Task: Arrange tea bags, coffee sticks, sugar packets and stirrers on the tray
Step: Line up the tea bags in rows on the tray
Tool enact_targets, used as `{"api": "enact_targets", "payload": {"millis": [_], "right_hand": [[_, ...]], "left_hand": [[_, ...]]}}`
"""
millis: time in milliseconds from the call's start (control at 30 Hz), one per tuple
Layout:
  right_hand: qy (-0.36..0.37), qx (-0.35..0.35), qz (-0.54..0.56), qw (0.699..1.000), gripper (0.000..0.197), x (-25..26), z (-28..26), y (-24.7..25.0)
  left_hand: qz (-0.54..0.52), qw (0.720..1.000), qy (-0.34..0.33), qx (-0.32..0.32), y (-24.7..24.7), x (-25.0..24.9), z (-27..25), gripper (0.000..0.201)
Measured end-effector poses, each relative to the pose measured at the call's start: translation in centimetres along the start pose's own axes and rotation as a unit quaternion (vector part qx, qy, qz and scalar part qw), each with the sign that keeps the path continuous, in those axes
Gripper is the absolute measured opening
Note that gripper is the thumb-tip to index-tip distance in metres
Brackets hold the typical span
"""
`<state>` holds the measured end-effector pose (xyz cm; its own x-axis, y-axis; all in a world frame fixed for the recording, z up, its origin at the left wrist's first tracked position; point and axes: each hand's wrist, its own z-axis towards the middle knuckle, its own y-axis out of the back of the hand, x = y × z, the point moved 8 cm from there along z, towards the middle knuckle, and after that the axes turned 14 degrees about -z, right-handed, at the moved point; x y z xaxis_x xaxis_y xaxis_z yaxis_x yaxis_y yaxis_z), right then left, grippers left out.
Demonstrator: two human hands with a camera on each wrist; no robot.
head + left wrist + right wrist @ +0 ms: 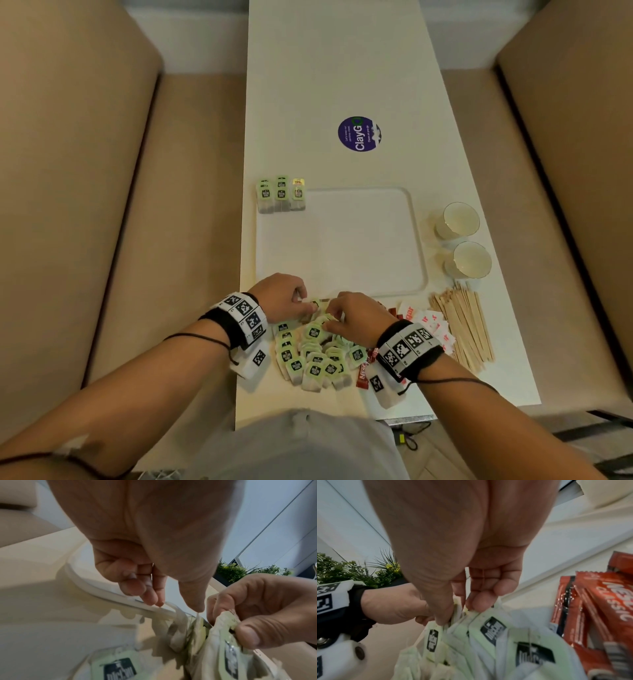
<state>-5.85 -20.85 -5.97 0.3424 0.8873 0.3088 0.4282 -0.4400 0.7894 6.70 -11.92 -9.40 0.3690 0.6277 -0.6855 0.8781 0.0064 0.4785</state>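
A loose pile of green-labelled tea bags (315,356) lies on the table in front of the white tray (359,260). Both hands meet over the pile's far edge. My left hand (308,305) pinches the top edges of a few upright tea bags (180,624) between thumb and curled fingers (154,597). My right hand (334,315) pinches a bunch of tea bags (433,641) between thumb (441,615) and fingers. Three small stacks of tea bags (281,193) stand at the tray's far left corner. Red coffee sticks (599,608), sugar packets (424,318) and wooden stirrers (466,325) lie to the right.
Two empty glass cups (457,219) (471,260) stand right of the tray. A purple round sticker (359,133) marks the far table. Beige sofa seats (102,205) flank the narrow table on both sides.
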Motion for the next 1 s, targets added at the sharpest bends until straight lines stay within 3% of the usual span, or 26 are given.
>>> {"api": "enact_targets", "payload": {"millis": [267,633,867,1000], "right_hand": [[0.006,-0.017,0.000,1.000,0.027,0.1,-0.6,-0.2],[0.008,-0.035,0.038,0.999,0.031,0.1,-0.8,-0.7],[-0.001,-0.040,0.068,0.997,0.026,-0.6,-1.6,-0.5],[-0.008,-0.043,0.095,0.995,0.021,-1.2,-2.2,-0.7]], "left_hand": [[-0.047,0.998,-0.027,0.040,-1.7,-0.9,0.0,0.024],[-0.127,0.990,-0.046,0.035,-1.7,-1.9,-0.1,0.020],[-0.033,0.999,-0.025,0.000,-1.6,-2.7,0.5,0.031],[0.003,0.999,-0.045,0.005,-2.0,-3.2,1.2,0.021]]}}
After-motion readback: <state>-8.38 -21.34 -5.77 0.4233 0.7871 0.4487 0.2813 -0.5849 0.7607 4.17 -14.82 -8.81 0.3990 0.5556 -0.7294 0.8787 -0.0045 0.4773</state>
